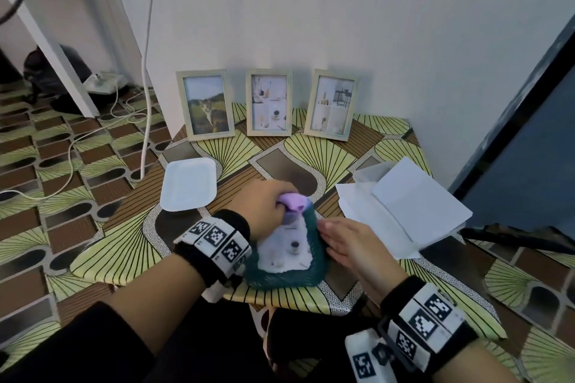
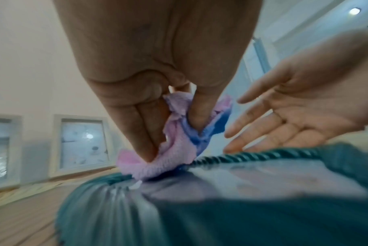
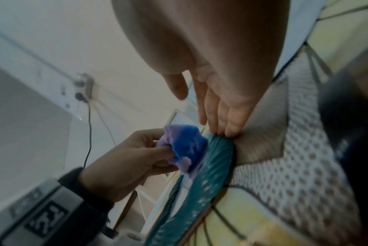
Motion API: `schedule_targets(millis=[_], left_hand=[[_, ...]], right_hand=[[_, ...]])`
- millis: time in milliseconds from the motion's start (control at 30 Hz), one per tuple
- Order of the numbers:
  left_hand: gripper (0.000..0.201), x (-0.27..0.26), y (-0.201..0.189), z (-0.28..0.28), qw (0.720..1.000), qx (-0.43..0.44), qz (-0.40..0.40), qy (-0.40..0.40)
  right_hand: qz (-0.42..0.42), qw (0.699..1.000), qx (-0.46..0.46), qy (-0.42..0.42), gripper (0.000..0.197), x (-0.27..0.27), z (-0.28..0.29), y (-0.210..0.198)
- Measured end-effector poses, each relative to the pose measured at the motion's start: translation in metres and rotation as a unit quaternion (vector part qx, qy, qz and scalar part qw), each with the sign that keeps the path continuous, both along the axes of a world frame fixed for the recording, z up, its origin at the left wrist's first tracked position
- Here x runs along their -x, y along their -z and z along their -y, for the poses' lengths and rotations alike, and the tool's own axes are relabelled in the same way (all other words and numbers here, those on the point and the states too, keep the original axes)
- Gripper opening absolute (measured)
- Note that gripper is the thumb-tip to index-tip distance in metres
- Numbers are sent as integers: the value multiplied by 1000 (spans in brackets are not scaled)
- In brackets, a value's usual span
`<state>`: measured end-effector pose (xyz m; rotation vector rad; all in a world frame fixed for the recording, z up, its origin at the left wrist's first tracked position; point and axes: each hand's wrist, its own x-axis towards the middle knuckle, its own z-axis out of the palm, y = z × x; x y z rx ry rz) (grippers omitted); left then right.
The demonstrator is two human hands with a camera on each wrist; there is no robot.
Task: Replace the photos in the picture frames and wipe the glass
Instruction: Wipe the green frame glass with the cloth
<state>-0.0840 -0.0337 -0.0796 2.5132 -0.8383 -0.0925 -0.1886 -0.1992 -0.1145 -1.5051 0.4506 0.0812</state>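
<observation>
A teal-framed picture frame (image 1: 314,270) lies flat near the table's front edge, glass up, with a pale photo inside. My left hand (image 1: 267,199) grips a bunched pink and blue cloth (image 1: 294,200) and presses it on the far end of the glass (image 2: 252,179). In the left wrist view the cloth (image 2: 176,149) is pinched between my fingers at the frame's rope-like rim (image 2: 231,156). My right hand (image 1: 345,242) lies flat with straight fingers against the frame's right edge (image 3: 218,149). Three light wooden frames (image 1: 269,102) stand along the wall.
A white tray (image 1: 188,185) sits on the table at left. Loose white sheets and photo paper (image 1: 404,205) lie at right. The patterned table (image 1: 236,152) meets the wall behind; a dark door (image 1: 529,140) stands at right. Cables trail on the floor at left.
</observation>
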Motion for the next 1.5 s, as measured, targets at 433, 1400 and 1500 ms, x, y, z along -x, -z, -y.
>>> schedule_targets(millis=[433,1400,1500], left_hand=[[60,-96,-18,-122,974,2,87,-209],[71,36,44,-46,965,-257,11,-50],[70,35,42,-49,990,-116,-45,-71]], right_hand=[[-14,855,478,-200,31,-40,0,-28],[23,973,217,-72,27,-18,-18,1],[33,995,91,0,26,-17,-25,1]])
